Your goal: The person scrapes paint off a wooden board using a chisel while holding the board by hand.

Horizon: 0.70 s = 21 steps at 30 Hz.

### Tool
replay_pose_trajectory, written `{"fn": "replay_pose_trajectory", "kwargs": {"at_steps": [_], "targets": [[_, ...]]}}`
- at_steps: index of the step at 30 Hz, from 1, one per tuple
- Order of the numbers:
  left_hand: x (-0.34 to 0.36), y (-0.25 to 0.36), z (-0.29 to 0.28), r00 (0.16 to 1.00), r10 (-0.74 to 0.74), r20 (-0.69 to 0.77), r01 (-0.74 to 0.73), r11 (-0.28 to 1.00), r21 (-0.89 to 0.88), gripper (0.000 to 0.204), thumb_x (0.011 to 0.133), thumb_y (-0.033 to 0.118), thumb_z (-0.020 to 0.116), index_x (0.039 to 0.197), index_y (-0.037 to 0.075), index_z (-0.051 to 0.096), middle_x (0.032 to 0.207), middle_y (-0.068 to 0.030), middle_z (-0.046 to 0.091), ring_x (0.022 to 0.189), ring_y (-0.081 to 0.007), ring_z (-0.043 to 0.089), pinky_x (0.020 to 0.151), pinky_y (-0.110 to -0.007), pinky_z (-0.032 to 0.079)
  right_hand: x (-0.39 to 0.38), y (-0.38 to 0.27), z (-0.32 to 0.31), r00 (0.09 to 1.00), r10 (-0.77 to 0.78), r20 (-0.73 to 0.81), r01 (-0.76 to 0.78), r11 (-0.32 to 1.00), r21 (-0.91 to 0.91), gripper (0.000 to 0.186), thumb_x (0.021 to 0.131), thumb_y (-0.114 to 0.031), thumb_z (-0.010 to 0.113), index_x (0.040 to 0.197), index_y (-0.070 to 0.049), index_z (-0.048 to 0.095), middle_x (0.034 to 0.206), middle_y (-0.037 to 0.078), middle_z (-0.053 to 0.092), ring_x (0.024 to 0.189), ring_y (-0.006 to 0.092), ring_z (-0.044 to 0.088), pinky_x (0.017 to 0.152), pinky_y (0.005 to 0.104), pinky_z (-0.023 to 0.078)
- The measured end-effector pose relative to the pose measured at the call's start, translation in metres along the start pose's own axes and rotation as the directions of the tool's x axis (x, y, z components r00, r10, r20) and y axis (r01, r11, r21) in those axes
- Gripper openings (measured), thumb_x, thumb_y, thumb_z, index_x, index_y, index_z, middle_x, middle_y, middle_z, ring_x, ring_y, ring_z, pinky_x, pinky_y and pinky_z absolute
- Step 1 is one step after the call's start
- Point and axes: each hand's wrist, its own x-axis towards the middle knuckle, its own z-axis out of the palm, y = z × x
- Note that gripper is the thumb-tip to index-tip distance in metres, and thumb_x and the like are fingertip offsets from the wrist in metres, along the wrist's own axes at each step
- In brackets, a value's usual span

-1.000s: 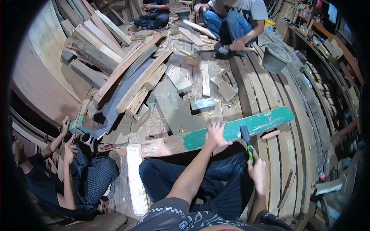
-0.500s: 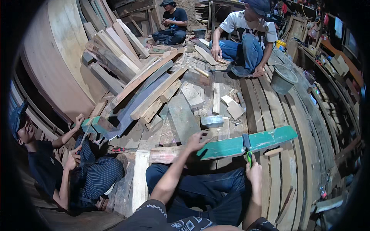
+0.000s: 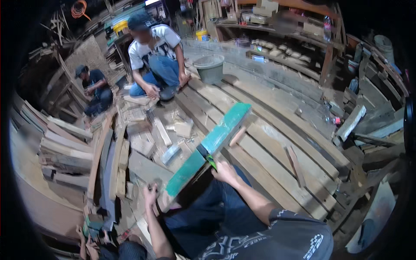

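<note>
A long wooden plank (image 3: pixel 186 173), its upper face mostly coated in green paint, lies slantwise in front of my legs. Its near left end shows bare wood. My right hand (image 3: pixel 225 172) grips a green-handled tool (image 3: pixel 211 161) whose dark, broad, flat head rests on the painted face about midway along. Whether it is a scraper or another bladed tool, I cannot tell. My left hand (image 3: pixel 151 195) is beside the plank's near left part, fingers apart and nothing visible in them; blur hides whether it touches the wood. A light wooden stick (image 3: pixel 237 136) lies along the plank's right side.
A person (image 3: pixel 156 60) squats beyond the plank, near a grey bucket (image 3: pixel 209 69). Another person (image 3: pixel 95 89) sits farther left; a third (image 3: pixel 123 250) works at lower left. Stacked lumber (image 3: pixel 65 151) fills the left. A grey block (image 3: pixel 171 154) and offcuts lie ahead on wooden boards (image 3: pixel 277 147).
My view has swung to the right, so the plank now appears slanted. My left hand has gone from over the painted face toward the plank's left end. My right hand keeps hold of the tool.
</note>
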Motion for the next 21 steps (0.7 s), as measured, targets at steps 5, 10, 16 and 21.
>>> {"fn": "replay_pose_trajectory", "kwargs": {"at_steps": [5, 10, 16, 21], "targets": [[0.013, 0.030, 0.013, 0.988, 0.096, 0.120, -0.111, 0.986, 0.126, 0.035, 0.093, 0.029, 0.070, 0.109, -0.003, 0.068, 0.096, -0.0149, 0.073, 0.085, -0.0208, 0.069, 0.078, -0.038, 0.054, 0.012, 0.013, 0.009, 0.999, 0.042, 0.030, -0.042, 0.999, -0.005, 0.053, 0.087, -0.028, 0.064, 0.131, 0.000, 0.055, 0.097, 0.025, 0.068, 0.091, 0.0452, 0.069, 0.080, 0.0543, 0.056], [0.046, 0.104, 0.045, 0.951, 0.133, 0.280, -0.202, 0.951, 0.234, 0.038, 0.093, 0.027, 0.070, 0.115, -0.003, 0.066, 0.096, -0.0103, 0.072, 0.088, -0.0157, 0.067, 0.078, -0.032, 0.052, 0.022, 0.025, 0.005, 0.996, 0.017, 0.085, -0.015, 1.000, -0.023, 0.051, 0.086, -0.031, 0.066, 0.126, -0.001, 0.058, 0.099, 0.025, 0.068, 0.089, 0.0441, 0.069, 0.079, 0.0540, 0.057], [0.087, 0.162, 0.066, 0.911, 0.314, 0.267, -0.357, 0.925, 0.132, 0.036, 0.090, 0.030, 0.075, 0.114, 0.003, 0.067, 0.104, -0.0119, 0.071, 0.093, -0.0205, 0.067, 0.079, -0.037, 0.053, 0.019, 0.018, -0.019, 0.987, -0.160, 0.031, 0.158, 0.985, 0.072, 0.037, 0.083, -0.021, 0.066, 0.112, 0.001, 0.063, 0.088, 0.028, 0.069, 0.084, 0.0462, 0.068, 0.075, 0.0543, 0.054], [0.099, 0.139, 0.100, 0.801, 0.339, 0.494, -0.398, 0.917, 0.016, 0.045, 0.091, 0.038, 0.074, 0.116, 0.001, 0.066, 0.105, -0.0135, 0.071, 0.087, -0.0218, 0.068, 0.077, -0.033, 0.055, 0.007, 0.022, -0.026, 0.998, -0.055, -0.015, 0.055, 0.998, 0.022, 0.043, 0.081, -0.019, 0.070, 0.120, -0.001, 0.065, 0.090, 0.032, 0.068, 0.090, 0.0481, 0.067, 0.080, 0.0550, 0.053]]}}
